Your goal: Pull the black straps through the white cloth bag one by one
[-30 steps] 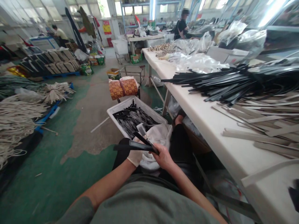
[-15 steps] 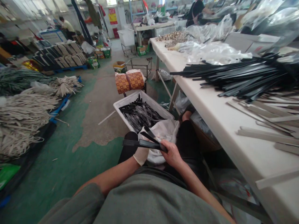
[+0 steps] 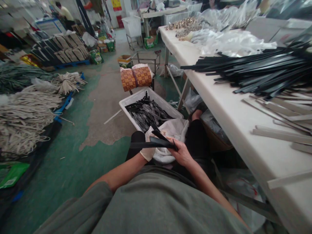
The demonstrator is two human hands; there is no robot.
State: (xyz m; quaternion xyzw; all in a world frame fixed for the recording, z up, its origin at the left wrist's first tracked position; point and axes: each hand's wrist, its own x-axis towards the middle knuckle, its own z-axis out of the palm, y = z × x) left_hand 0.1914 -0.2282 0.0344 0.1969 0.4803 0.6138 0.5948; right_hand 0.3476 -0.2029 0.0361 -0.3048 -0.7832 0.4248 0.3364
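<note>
Black flat straps (image 3: pixel 159 142) are held in front of me over my lap, one pointing left and another angled up toward the tub. My right hand (image 3: pixel 180 152) is bare and closed around their right ends. My left hand (image 3: pixel 147 152), in a pale glove, is beneath and behind the straps and appears to grip them, though its fingers are mostly covered. Under both hands a white cloth (image 3: pixel 176 128) lies across my lap. Just beyond my knees stands a white tub (image 3: pixel 126 112) filled with short black strap pieces (image 3: pixel 148 112).
On my right a long white table (image 3: pixel 234 130) carries a pile of black strips (image 3: pixel 255 70), beige strips (image 3: pixel 285 131), plastic bags (image 3: pixel 234 42) and metal fittings (image 3: pixel 185 24). A checkered roll (image 3: pixel 136 78) sits behind the tub. Bundled beige cords (image 3: pixel 26 120) lie left. A person (image 3: pixel 65 14) is far back.
My view has tipped slightly downward. The straps have turned a little between my hands, and the left-pointing one shows a plainer, darker face.
</note>
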